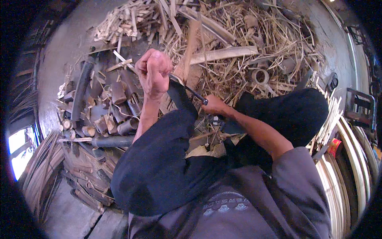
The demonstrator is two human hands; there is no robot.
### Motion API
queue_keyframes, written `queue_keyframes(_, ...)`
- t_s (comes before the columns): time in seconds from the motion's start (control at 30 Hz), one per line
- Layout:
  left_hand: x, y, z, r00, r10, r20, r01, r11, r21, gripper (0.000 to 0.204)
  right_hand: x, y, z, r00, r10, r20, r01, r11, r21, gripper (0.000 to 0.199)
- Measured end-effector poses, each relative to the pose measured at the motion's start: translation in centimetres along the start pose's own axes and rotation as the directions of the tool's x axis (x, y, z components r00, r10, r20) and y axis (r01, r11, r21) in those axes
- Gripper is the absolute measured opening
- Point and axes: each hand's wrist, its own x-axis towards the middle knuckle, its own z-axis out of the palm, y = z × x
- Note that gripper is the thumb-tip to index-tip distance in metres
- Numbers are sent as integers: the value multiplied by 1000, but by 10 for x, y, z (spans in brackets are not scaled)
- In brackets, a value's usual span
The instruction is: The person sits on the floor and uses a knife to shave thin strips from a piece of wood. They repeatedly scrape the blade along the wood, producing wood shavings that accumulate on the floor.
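My left hand [154, 73] is raised in front of me, closed in a fist. What it holds, if anything, is hidden by the fingers. My right hand [217, 105] grips a knife [193, 92], whose narrow dark blade points up and left toward the left fist. Whether its tip touches that hand I cannot tell. Behind the blade stands a flat brown bamboo slat [192, 44]. Both hands are above my folded legs in dark trousers.
Short bamboo tube sections [118, 92] lie in a pile on the left. Ahead spreads a heap of shavings [238, 73], with split sticks [123, 22] at its far left. Long pale strips [333, 183] curve along my right, beside a red container [334, 146].
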Motion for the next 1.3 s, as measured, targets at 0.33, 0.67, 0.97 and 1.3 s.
queue_keyframes(0.33, 19, -27, -15, 983, 35, 178, -80, 964, 253, 29, 15, 16, 3, 957, -247, -154, 218, 958, -184, 30)
queue_keyframes(0.67, 23, -55, -38, 996, 77, -33, -62, 940, 336, 26, -8, 24, -13, 936, -300, -181, 225, 911, -345, 26)
queue_keyframes(0.97, 11, 77, -109, 771, 332, -543, -25, 869, 495, 43, -44, 5, -12, 920, -96, -381, 171, 971, 166, 36)
queue_keyframes(1.3, -122, 13, -78, 775, 134, -617, 544, 354, 761, 44, -86, -103, 11, 941, -303, -151, 317, 946, 73, 33)
